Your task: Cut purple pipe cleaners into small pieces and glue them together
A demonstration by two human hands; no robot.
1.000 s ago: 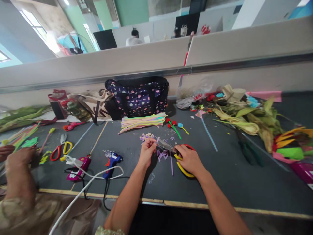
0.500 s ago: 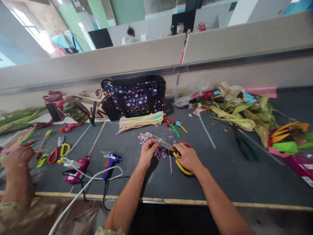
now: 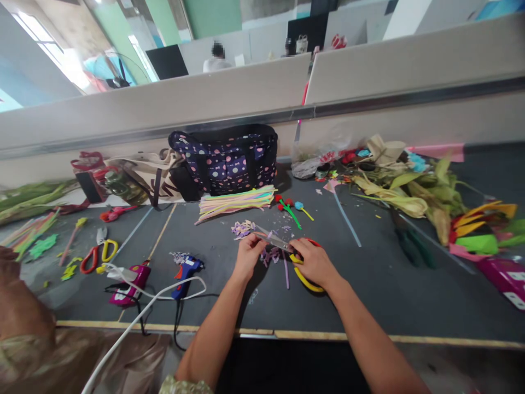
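My right hand (image 3: 314, 261) is closed round the yellow and red handles of a pair of scissors (image 3: 278, 241), whose blades point left. At the blades, my left hand (image 3: 249, 254) pinches a short purple pipe cleaner (image 3: 269, 235), mostly hidden by the fingers and metal. Small cut purple pieces (image 3: 270, 256) lie below the blades, and a paler heap of cut bits (image 3: 243, 229) lies just beyond my left hand. A longer purple pipe cleaner strip (image 3: 286, 271) rests on the dark table between my hands.
Behind are a bundle of pastel pipe cleaners (image 3: 235, 203) and a patterned bag (image 3: 233, 161). A blue glue gun (image 3: 187, 273), a magenta one (image 3: 131, 284) and a white cable (image 3: 143, 312) lie left. Corn husks (image 3: 394, 191) and pliers (image 3: 412, 243) lie right. A co-worker's arm (image 3: 20, 301) is far left.
The co-worker's hand has drawn back toward the left edge, uncovering a green piece on the table. My hands and the scissors have hardly moved.
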